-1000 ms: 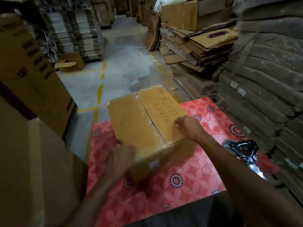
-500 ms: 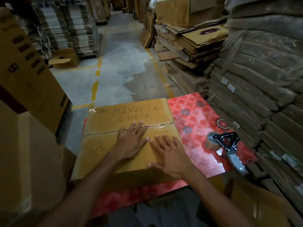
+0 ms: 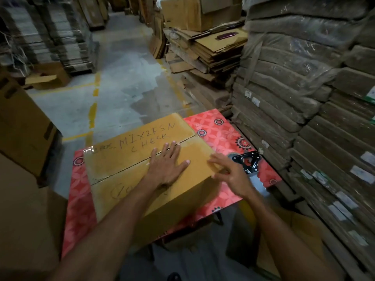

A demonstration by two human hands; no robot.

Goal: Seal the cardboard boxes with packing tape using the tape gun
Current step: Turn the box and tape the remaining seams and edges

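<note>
Okay, head view only. Box (image 3: 125,191) sits mid-frame on the table (image 3: 215,128), which has a red patterned top, flaps folded shut, "MIX2FSN CHECK" handwritten on the far flap. The seam (image 3: 121,171) runs left to right across the top as a dark line. A shiny bit of tape (image 3: 89,149) shows at its left end; cannot tell whether tape covers the rest of it. Left hand (image 3: 166,167) lies flat on the box top right of centre, fingers straight and spread, tips reaching the seam, pressing the flaps down, gripping nothing. Right hand (image 3: 231,175) is at the box's right edge, blurred, fingers loosely spread and holding nothing. Tape gun (image 3: 246,162) lies on the table just beyond that hand, right of the box, not held and partly hidden by the hand. Progress, as a judgement: flaps are closed and held, so the box is staged, but the top seam looks mostly unsealed and the gun is not in hand. Left to do: pick up the gun, run tape along the seam, press it down, then any further boxes. Around: flattened cardboard (image 3: 213,47) stacked at upper centre, wrapped bundles (image 3: 304,98) filling the right side, concrete floor (image 3: 121,67) with yellow lines at upper left, another large carton (image 3: 20,122) at the left edge.
</note>
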